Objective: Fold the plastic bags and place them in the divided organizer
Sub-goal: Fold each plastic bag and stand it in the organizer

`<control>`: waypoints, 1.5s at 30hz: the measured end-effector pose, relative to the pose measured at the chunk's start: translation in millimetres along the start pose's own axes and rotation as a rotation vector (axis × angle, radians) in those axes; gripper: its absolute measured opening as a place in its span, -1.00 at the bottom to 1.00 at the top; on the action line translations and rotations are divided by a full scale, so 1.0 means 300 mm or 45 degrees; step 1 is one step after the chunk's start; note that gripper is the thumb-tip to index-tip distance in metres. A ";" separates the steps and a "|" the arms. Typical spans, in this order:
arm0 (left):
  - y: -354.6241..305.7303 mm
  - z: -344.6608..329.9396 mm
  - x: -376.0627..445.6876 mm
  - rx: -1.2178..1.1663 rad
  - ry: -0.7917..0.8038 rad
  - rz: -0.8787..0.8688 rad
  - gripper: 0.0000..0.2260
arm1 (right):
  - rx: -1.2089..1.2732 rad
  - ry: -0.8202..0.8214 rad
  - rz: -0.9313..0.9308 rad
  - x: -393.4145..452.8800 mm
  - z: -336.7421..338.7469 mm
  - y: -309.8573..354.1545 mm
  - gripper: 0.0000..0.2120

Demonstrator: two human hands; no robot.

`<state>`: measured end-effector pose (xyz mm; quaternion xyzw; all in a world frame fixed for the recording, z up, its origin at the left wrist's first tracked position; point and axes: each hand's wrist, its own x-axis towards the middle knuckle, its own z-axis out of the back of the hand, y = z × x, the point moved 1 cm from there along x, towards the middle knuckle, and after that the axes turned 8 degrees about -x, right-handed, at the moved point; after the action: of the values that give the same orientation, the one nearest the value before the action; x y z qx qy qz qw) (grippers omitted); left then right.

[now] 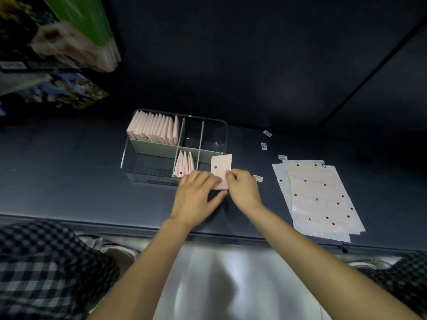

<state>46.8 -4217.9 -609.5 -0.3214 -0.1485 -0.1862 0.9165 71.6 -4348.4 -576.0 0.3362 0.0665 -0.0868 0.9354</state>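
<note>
We see left hand (196, 192) flat, fingers spread, pressing folded pink bag (221, 169) on counter (69, 181). Right hand (242, 189) beside it, fingers curled, pinching bag's right edge. Right of right hand: stack of flat bags (323, 199). Just beyond hands: clear divided organizer (129, 162), folded bags standing in far-left and near-middle compartments.

We see a dim scene; the dark table (254, 77) takes faint light from above, the upper-left boxes (69, 42) are smeared, and the edges bend with wide-angle distortion.
</note>
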 end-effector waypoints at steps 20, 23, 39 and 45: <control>0.290 0.014 0.073 0.490 0.479 0.221 -0.56 | -0.230 0.037 0.076 0.158 -0.089 0.123 -0.88; 0.305 0.028 0.067 0.478 0.391 0.242 -0.57 | -0.181 0.034 0.047 0.167 -0.105 0.141 -0.87; 0.256 0.039 0.023 0.215 0.020 0.236 -0.88 | -0.375 0.143 -0.058 0.184 -0.252 0.160 -0.76; 0.220 0.038 0.013 0.248 0.069 0.285 -0.88 | -0.049 0.125 0.187 0.093 -0.160 0.035 -0.82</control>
<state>77.4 -4163.8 -634.5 -0.2404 -0.1042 -0.0762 0.9620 98.0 -4312.8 -611.4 0.3259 0.0892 -0.0002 0.9412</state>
